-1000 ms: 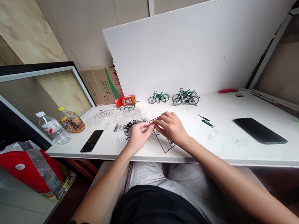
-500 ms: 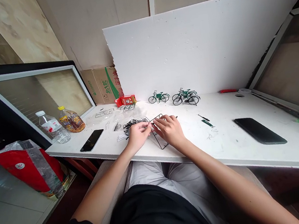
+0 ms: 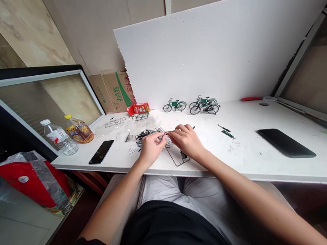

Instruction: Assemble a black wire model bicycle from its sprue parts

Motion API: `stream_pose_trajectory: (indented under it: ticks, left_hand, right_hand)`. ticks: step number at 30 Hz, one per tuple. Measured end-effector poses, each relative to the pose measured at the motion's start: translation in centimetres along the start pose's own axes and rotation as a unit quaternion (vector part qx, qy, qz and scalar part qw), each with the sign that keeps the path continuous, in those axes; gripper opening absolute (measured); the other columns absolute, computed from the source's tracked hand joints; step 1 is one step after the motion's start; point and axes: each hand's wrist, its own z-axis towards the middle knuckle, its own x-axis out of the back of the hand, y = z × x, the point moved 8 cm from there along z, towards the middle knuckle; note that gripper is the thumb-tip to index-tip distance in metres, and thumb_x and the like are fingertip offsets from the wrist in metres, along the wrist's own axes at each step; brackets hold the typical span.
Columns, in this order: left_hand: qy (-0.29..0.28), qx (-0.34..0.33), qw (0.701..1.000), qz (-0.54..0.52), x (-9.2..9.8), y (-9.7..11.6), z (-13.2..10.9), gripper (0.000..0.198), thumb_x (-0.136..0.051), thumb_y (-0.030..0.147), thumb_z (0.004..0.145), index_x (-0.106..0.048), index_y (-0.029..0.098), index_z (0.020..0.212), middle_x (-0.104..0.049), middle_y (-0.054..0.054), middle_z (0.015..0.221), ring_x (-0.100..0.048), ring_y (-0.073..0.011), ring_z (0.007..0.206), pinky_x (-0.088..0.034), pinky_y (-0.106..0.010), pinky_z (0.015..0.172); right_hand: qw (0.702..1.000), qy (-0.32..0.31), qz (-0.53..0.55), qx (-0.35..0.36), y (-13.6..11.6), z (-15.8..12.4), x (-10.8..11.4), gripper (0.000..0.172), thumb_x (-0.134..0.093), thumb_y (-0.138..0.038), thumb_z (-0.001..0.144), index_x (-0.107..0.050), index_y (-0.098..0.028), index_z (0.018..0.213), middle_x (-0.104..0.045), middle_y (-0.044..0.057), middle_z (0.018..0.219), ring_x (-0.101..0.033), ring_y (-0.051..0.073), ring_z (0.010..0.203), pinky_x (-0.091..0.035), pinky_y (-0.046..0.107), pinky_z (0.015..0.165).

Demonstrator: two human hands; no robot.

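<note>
Black plastic, thin and rectangular, forms the openwork sprue frame pinched in the narrowed fingertips of the left hand and right hand, near the front edge of the scuffed white worktop. Just left lies a tangled heap of spindly black parts. Beyond, a green, thin-spoked model bicycle stands at the back edge; one smooth, dark, round-cornered phone lies toward the right end.

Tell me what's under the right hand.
A corner of a thin black parts frame shows below the right hand, over the white table. The hand covers whatever lies directly beneath it, so that cannot be seen.
</note>
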Motion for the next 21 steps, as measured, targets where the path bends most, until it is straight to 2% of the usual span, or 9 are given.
stream_pose_trajectory:
  ticks: [4,7,13,21]
  left_hand:
    - [-0.015,-0.033,0.999,-0.004,0.0,0.2,0.2,0.024,-0.065,0.028,0.096,-0.082,0.016,0.109,-0.081,-0.008,0.096,-0.065,-0.0120,0.054,-0.053,-0.026,0.056]
    - [-0.027,-0.036,0.999,-0.007,-0.1,0.0,0.2,0.028,-0.064,0.030,0.098,-0.081,0.017,0.115,-0.080,-0.012,0.115,-0.066,-0.0122,0.057,-0.056,-0.028,0.059]
    - [-0.026,-0.055,0.998,0.022,-0.2,-0.3,0.1,0.029,-0.061,0.029,0.100,-0.080,0.020,0.120,-0.080,-0.012,0.118,-0.073,-0.0179,0.072,-0.061,-0.032,0.069]
    - [-0.039,-0.062,0.997,0.021,-0.6,-0.8,-0.1,0.028,-0.056,0.029,0.103,-0.078,0.021,0.120,-0.078,-0.011,0.119,-0.076,-0.0229,0.094,-0.063,-0.037,0.082]
  right_hand:
    - [1.000,-0.004,0.023,-0.014,0.3,0.2,0.3,0.024,-0.049,-0.024,0.111,-0.073,-0.018,0.113,-0.075,0.009,0.091,-0.056,0.026,0.101,-0.033,0.039,0.082]
    - [0.999,-0.007,0.041,-0.028,0.7,0.2,0.2,0.022,-0.053,-0.023,0.110,-0.074,-0.018,0.110,-0.075,0.008,0.090,-0.057,0.026,0.101,-0.033,0.039,0.080]
    - [0.992,0.003,0.081,-0.094,1.7,0.2,0.0,0.024,-0.059,-0.029,0.108,-0.079,-0.018,0.098,-0.069,0.008,0.078,-0.060,0.024,0.089,-0.032,0.037,0.076]
    - [0.962,-0.018,0.193,-0.192,2.9,-0.4,-0.7,0.030,-0.062,-0.042,0.105,-0.077,-0.021,0.089,-0.076,0.007,0.090,-0.066,0.024,0.086,-0.039,0.041,0.087]
